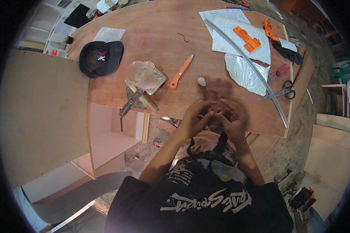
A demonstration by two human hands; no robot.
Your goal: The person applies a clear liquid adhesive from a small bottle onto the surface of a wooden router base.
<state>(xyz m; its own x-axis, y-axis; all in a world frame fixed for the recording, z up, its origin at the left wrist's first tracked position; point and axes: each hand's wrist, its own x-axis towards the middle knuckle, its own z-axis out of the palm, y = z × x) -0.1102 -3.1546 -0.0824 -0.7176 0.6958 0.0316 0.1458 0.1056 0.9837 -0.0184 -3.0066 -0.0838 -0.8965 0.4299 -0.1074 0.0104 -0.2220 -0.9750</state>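
While the left hand point(198, 115) and right hand point(232, 117) meet over the near edge of the desk point(155, 37), fingers curled inward, I cannot tell what, if anything, they hold. Just beyond lies a small white lump point(201, 81), an orange-handled tool point(181, 73) farther left, both seemingly kept within reach. Far right, a grey strip point(252, 64) and orange jig point(252, 43) lie on papers point(223, 44), perhaps weighing them down.

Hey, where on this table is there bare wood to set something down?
The tabletop is bare between the black cap and the dark twisted scrap, and, more narrowly, between the orange cutter and the papers. Another patch separates the right hand from the silver strip. It's crowded at the right, with papers, orange fittings and scissors.
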